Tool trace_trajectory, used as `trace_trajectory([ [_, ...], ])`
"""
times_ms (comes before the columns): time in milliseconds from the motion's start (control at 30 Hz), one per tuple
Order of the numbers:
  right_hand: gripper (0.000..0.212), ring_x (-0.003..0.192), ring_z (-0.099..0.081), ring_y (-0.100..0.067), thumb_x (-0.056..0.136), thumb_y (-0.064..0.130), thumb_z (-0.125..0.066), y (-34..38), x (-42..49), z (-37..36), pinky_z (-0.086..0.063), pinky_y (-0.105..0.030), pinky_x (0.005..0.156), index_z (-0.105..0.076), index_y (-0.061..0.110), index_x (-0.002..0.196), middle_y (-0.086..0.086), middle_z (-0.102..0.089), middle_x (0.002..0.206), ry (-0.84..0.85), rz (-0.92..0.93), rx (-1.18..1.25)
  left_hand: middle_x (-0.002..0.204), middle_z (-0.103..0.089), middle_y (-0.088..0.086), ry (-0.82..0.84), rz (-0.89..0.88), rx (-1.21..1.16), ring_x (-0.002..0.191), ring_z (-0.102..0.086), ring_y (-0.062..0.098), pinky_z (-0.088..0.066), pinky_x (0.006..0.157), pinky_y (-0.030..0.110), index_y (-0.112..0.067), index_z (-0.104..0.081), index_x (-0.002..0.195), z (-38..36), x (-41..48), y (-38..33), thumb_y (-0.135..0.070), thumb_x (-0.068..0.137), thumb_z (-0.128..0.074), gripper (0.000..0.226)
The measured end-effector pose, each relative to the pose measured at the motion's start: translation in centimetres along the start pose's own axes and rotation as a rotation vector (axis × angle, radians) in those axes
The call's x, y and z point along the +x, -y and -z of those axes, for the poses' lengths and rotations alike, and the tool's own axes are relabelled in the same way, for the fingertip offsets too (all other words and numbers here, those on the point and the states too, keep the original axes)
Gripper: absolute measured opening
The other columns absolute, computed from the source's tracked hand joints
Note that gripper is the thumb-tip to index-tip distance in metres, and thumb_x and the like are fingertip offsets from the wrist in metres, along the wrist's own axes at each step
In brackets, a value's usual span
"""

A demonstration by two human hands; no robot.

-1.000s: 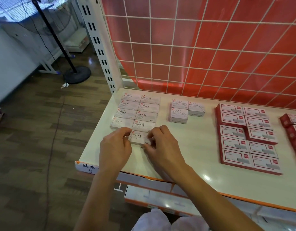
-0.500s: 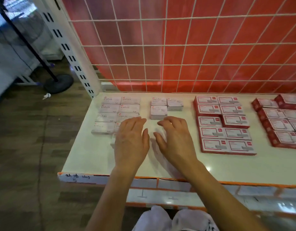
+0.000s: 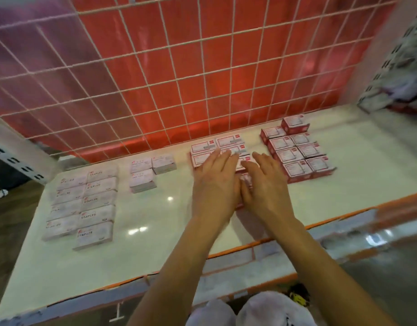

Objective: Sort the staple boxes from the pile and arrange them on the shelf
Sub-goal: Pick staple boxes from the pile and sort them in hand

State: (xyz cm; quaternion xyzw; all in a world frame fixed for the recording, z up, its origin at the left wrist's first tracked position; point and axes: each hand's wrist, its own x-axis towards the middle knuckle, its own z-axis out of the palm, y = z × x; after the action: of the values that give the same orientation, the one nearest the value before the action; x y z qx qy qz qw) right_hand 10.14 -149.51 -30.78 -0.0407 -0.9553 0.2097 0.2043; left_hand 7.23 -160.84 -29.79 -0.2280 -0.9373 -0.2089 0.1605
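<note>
A second ago both hands pinched a white box at the front of the white STAPLES boxes near the left edge of the shelf. That front box now lies released, closing the right-hand column of the block. It juts slightly past its neighbour toward the front edge.

The left hand and right hand have since swept rightward, past the three white boxes near the back edge. They now lie side by side over the red-edged boxes in the middle of the shelf. Fingers on both are straight and flat, holding nothing. The blur hides whether the palms press on the cartons or hover just above them.

A second red-edged block stands just to the right, apart from the hands. The wire grid closes off the back edge.

The white block looks finished, so the work seems to have passed to squaring up the red-edged boxes. The flat hands suggest nudging or aligning them rather than lifting one.
</note>
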Motion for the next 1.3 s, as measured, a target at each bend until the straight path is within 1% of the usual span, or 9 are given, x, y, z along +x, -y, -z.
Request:
trace_trajectory([
  [167,0.041,0.119,-0.049,-0.044,0.081,0.019,-0.057,-7.4,1.1,3.4,-0.038,-0.052,0.101,-0.061,0.004,0.119,-0.024,-0.055,0.128,-0.018,-0.080,-0.054,0.130,-0.060,0.011,0.066,-0.096,-0.027,0.128,-0.048,0.032,-0.042,0.103,0.050,-0.009,-0.061,0.125,-3.0,3.8,-6.9,-0.012,0.083,-0.065,0.042],
  [300,0.042,0.113,-0.052,-0.045,0.074,0.015,-0.063,-12.6,1.9,6.1,-0.042,-0.052,0.097,-0.063,0.002,0.114,-0.026,-0.058,0.123,-0.060,-0.116,-0.064,0.128,-0.062,0.010,0.069,-0.132,0.013,0.126,-0.051,0.031,-0.041,0.103,0.047,-0.011,-0.062,0.123,-5.5,6.6,-11.5,-0.015,0.079,-0.069,0.045],
  [433,0.045,0.120,-0.047,-0.044,0.076,0.012,-0.070,-19.1,2.4,9.2,-0.039,-0.051,0.099,-0.061,0.002,0.119,-0.025,-0.053,0.129,-0.061,-0.208,-0.066,0.151,-0.037,0.001,0.202,-0.148,0.013,0.143,-0.024,0.022,-0.020,0.115,0.040,-0.020,-0.039,0.144,-8.6,9.7,-17.7,-0.027,0.096,-0.049,0.049],
  [533,0.046,0.125,-0.043,-0.040,0.079,0.013,-0.069,-23.4,2.9,11.0,-0.036,-0.049,0.101,-0.058,0.004,0.123,-0.023,-0.050,0.133,-0.053,-0.260,-0.078,0.154,-0.032,-0.001,0.222,-0.156,0.021,0.145,-0.019,0.021,-0.018,0.116,0.039,-0.023,-0.033,0.147,-10.7,11.7,-21.6,-0.031,0.099,-0.047,0.051],
  [733,0.050,0.130,-0.032,-0.037,0.086,0.018,-0.061,-30.8,5.0,13.8,-0.031,-0.044,0.104,-0.048,0.008,0.133,-0.019,-0.038,0.142,0.015,-0.334,-0.141,0.152,-0.034,0.001,0.249,-0.176,0.059,0.141,-0.025,0.023,-0.025,0.112,0.037,-0.021,-0.032,0.146,-15.2,15.8,-26.8,-0.031,0.096,-0.051,0.054],
  [867,0.045,0.122,-0.038,-0.038,0.085,0.017,-0.060,-35.2,7.1,14.6,-0.038,-0.045,0.093,-0.052,0.008,0.129,-0.019,-0.045,0.133,0.018,-0.350,-0.165,0.143,-0.044,0.006,0.274,-0.191,0.100,0.131,-0.036,0.027,-0.035,0.103,0.038,-0.016,-0.039,0.140,-18.3,18.8,-28.9,-0.028,0.093,-0.054,0.051],
  [933,0.044,0.119,-0.042,-0.035,0.084,0.017,-0.061,-37.1,8.4,14.8,-0.039,-0.042,0.093,-0.053,0.009,0.126,-0.016,-0.049,0.128,0.028,-0.335,-0.220,0.137,-0.048,0.008,0.279,-0.200,0.127,0.125,-0.041,0.029,-0.039,0.097,0.040,-0.014,-0.043,0.137,-19.7,20.3,-29.5,-0.024,0.092,-0.053,0.048],
  [1100,0.041,0.118,-0.039,-0.035,0.085,0.004,-0.054,-40.6,12.2,15.3,-0.038,-0.040,0.092,-0.050,0.007,0.127,-0.015,-0.046,0.130,0.059,-0.311,-0.272,0.130,-0.053,0.009,0.307,-0.219,0.218,0.119,-0.046,0.029,-0.042,0.090,0.038,-0.014,-0.045,0.131,-22.6,24.3,-31.0,-0.020,0.093,-0.050,0.039],
  [1300,0.032,0.109,-0.048,-0.034,0.085,0.023,-0.064,-43.1,15.3,15.2,-0.047,-0.042,0.078,-0.059,0.004,0.111,-0.014,-0.058,0.112,0.105,-0.151,-0.429,0.122,-0.057,0.016,0.397,-0.272,0.292,0.114,-0.049,0.036,-0.042,0.089,0.039,-0.012,-0.043,0.129,-24.8,27.1,-31.8,-0.018,0.093,-0.047,0.037],
])
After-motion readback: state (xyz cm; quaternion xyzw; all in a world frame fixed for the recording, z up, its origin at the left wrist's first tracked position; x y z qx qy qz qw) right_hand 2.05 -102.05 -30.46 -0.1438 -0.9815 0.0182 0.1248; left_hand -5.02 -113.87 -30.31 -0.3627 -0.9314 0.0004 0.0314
